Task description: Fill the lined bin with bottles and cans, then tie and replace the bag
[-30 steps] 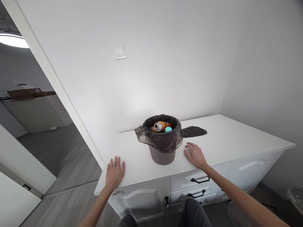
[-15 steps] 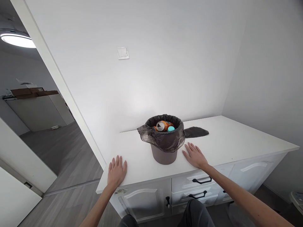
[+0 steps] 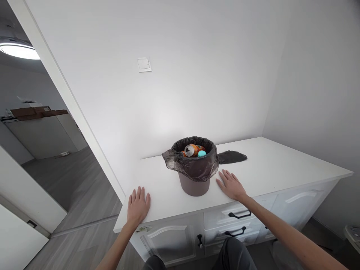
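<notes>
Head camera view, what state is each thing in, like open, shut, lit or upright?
Bin, upright on the countertop
Liner, open, draped over the bin's rim
Orange can, tipped on its side, mouth open
Dark plastic strip, lying flat
Left hand, palm down, empty
Right hand, palm down, empty
Left cabinet door, shut
Drawers, shut
Ceiling light, lit
Light switch, position too small to tell

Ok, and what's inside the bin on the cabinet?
Inside the bin, lined with a dark bag, are an orange can, a turquoise item and another bit of orange to the can's left. Anything deeper is covered by these, the bag and the bin's wall.
</notes>
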Tool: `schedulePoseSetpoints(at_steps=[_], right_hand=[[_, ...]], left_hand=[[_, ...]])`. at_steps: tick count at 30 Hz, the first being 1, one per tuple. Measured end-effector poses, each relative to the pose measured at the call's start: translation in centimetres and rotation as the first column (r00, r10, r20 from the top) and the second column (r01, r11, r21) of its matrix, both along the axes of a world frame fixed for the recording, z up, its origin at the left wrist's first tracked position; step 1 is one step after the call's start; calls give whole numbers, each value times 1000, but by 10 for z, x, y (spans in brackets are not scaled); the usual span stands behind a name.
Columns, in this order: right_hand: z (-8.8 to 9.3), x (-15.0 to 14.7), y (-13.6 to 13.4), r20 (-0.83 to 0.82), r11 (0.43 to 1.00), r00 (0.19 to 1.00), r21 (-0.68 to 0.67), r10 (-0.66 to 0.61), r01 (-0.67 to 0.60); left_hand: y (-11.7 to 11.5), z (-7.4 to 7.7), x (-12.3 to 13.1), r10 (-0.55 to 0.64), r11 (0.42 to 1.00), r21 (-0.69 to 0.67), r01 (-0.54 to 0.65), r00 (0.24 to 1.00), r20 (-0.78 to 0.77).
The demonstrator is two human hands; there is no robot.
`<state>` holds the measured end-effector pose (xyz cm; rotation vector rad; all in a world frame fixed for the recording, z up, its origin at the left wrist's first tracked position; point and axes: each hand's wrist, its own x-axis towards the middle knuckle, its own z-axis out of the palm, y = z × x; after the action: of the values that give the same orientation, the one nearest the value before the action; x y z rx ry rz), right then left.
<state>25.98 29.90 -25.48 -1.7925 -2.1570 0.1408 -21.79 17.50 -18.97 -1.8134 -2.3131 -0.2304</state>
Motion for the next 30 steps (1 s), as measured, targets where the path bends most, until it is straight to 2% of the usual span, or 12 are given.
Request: schedulePoseSetpoints(at_steps=[17, 30], right_hand=[[3, -1, -1, 17, 1000, 1000, -3, -14, 14], [1, 0, 2, 18, 1000, 1000, -15, -8, 8]], left_hand=[[0, 6, 4, 19, 1000, -24, -19, 1000, -9], [1, 0, 0, 4, 1000, -20, -4, 1000, -24]])
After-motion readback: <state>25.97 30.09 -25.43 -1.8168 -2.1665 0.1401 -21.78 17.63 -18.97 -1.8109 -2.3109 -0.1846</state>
